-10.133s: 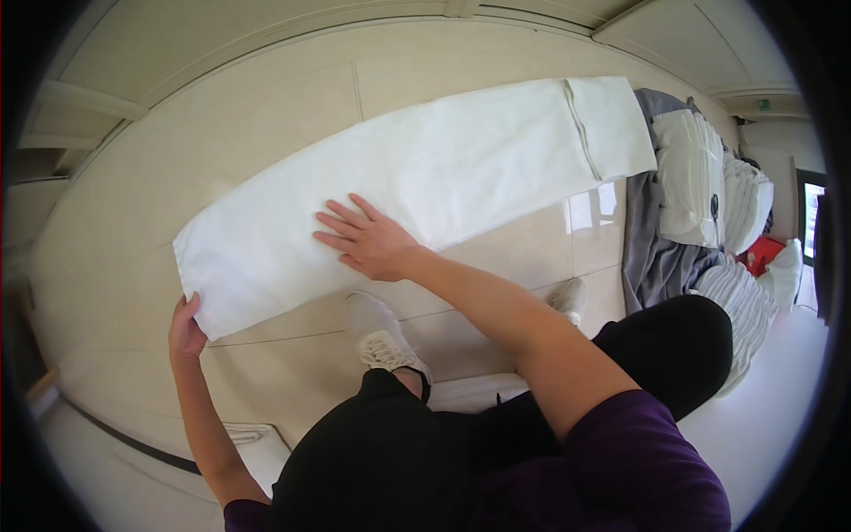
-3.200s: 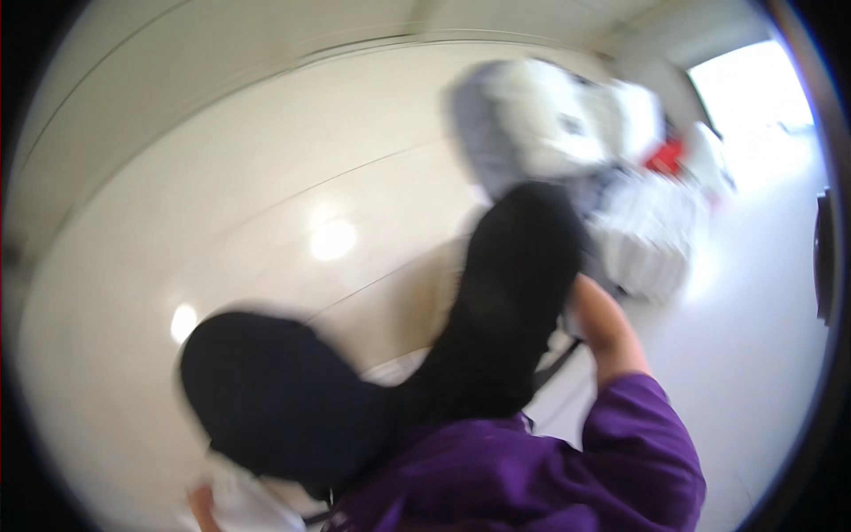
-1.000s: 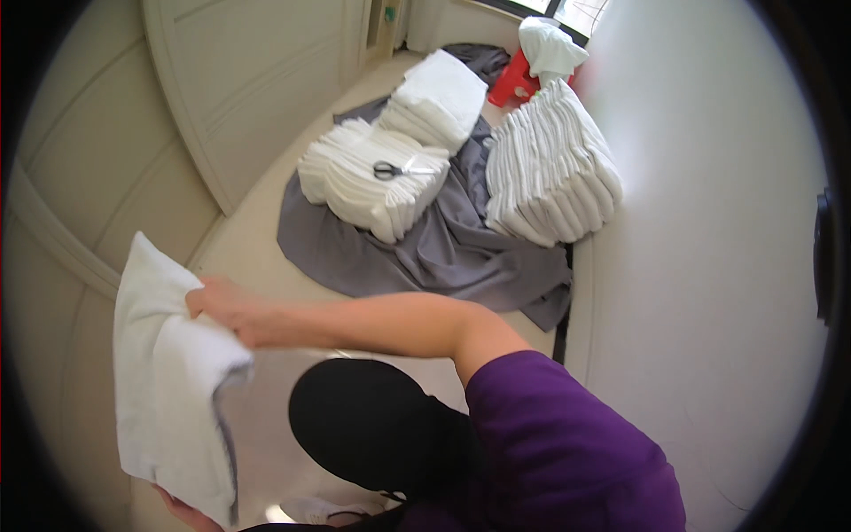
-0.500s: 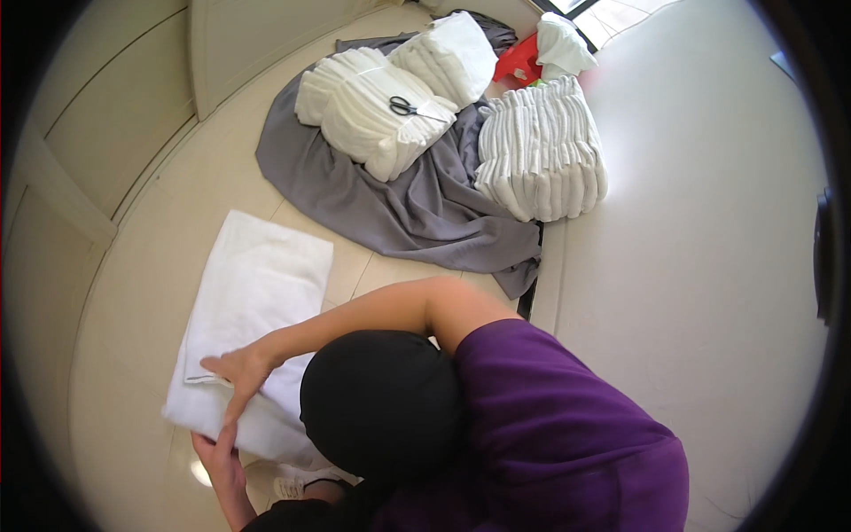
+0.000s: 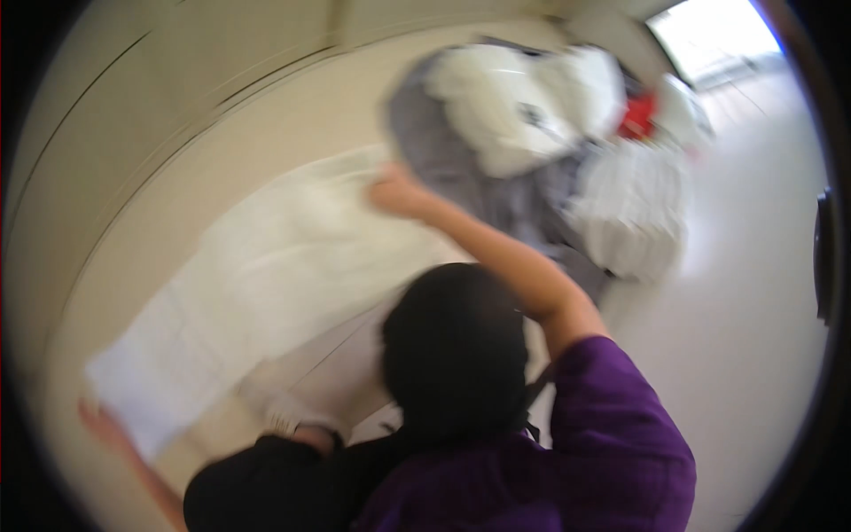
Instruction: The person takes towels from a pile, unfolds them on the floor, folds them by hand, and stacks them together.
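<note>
A long white towel (image 5: 266, 257) stretches across the floor from lower left to upper middle, blurred by motion. At its far right end my right hand (image 5: 399, 191) is closed on the towel's edge, with the arm reaching out over the floor. My left hand (image 5: 108, 427) is at the opposite short edge, at the lower left. Motion smears its fingers, so whether they grip the cloth is unclear.
Bundled white towels (image 5: 496, 111) lie on a grey cloth (image 5: 425, 115) at the back, dark scissors (image 5: 532, 113) on top. Another white stack (image 5: 631, 211) stands right of them, near a red item (image 5: 636, 118). Pale panels (image 5: 177, 80) line the left side.
The folded towel is now spread out long. My right hand has swung far up and right, and my left hand out to the left. The whole view has turned and blurred.
</note>
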### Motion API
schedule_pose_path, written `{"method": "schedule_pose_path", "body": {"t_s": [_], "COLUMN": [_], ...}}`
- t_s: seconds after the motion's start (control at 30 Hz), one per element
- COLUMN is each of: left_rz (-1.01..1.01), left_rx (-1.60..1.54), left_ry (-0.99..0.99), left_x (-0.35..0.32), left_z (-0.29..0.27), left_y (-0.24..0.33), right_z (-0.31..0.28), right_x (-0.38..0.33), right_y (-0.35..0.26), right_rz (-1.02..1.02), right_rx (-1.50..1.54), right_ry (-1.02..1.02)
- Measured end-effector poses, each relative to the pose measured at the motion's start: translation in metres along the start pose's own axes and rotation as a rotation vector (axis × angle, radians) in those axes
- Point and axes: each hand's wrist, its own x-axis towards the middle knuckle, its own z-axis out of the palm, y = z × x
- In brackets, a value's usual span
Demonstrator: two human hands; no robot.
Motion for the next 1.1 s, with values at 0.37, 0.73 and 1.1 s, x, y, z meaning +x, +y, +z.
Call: {"method": "schedule_pose_path", "body": {"t_s": [0.37,0.73,1.1], "left_rz": [-0.35,-0.902,-0.031], "left_rx": [0.093,-0.839,-0.315], "left_ry": [-0.879,-0.46,-0.639], "left_x": [-0.074,-0.031,-0.04], "left_z": [0.047,-0.055,0.015], "left_y": [0.259,0.105,0.095], "right_z": [0.009,-0.007,-0.002], "right_x": [-0.036,0.045,0.035], "right_y": [-0.009,0.005,0.001], "right_rz": [1.173,0.29,0.198], "right_rx": [1.623,0.7,0.705], "right_ry": [-0.46,-0.199,-0.477]}}
